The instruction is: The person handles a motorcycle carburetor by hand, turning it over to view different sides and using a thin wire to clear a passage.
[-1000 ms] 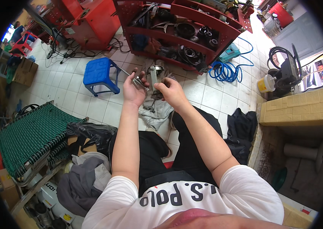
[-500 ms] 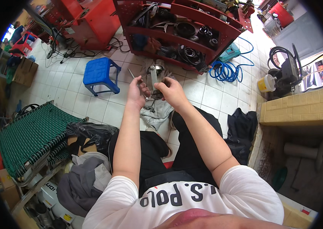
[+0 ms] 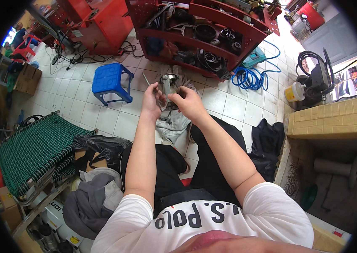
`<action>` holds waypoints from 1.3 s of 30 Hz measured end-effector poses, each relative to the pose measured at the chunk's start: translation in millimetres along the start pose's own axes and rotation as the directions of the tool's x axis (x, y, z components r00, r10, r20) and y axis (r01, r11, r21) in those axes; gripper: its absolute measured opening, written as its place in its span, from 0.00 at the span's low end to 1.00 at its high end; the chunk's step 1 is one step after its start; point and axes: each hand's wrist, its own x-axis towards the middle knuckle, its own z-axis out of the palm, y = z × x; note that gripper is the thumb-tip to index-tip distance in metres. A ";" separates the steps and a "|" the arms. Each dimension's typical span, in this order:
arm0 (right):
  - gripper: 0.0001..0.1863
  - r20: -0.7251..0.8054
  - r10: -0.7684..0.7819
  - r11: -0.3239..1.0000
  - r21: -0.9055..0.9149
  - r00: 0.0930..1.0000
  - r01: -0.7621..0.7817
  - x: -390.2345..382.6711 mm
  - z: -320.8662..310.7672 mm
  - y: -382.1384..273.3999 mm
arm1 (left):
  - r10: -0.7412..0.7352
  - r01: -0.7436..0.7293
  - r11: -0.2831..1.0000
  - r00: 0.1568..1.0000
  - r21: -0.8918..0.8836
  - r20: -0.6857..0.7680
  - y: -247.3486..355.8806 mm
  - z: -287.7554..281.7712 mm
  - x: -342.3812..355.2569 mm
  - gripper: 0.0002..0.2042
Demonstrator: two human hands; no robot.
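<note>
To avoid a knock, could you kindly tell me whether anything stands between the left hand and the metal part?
Nothing visible does: the left hand is beside the metal part, with the right hand at its right.

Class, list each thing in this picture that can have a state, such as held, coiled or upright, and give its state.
Left grip, curled shut around the metal rod
Metal rod, held, one end jutting out
Right grip, bent at the metal part; hold unclear
Metal part, partly hidden
Blue stool, upright
Blue hose, coiled
Gray cloth beneath the hands, crumpled
Red shelf unit, loaded
</note>
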 end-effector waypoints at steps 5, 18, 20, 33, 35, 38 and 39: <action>0.18 0.009 -0.019 1.000 0.019 1.000 0.019 -0.6 1.5 2.4 | -0.037 0.039 0.998 0.998 -0.054 0.046 -0.6 -7.8 6.6 0.12; 0.19 0.021 -0.007 1.000 -0.009 1.000 0.007 -3.3 0.7 -2.3 | -0.042 0.046 0.996 0.998 -0.070 0.055 -2.5 -10.0 10.9 0.10; 0.19 0.019 -0.010 1.000 -0.002 1.000 0.010 -3.7 0.8 -2.9 | -0.048 0.058 0.993 0.993 -0.100 0.107 -5.7 -15.5 16.9 0.09; 0.19 0.018 -0.004 0.999 -0.052 1.000 0.005 -4.3 1.9 -3.3 | 0.047 -0.045 0.996 0.999 0.071 -0.023 -19.9 -24.7 32.8 0.07; 0.19 0.019 -0.005 0.999 -0.050 1.000 0.006 -4.2 2.9 -2.9 | -0.006 0.006 0.999 1.000 0.036 -0.007 -17.8 -25.6 33.7 0.08; 0.20 0.009 -0.039 0.998 -0.045 0.999 0.039 -2.3 2.3 0.4 | -0.039 0.039 0.999 0.999 0.019 0.004 -18.9 -24.5 35.0 0.08; 0.20 0.014 -0.021 0.998 -0.051 1.000 0.022 -2.2 1.9 0.0 | -0.040 0.040 0.999 0.999 0.019 0.004 -19.3 -24.3 35.3 0.08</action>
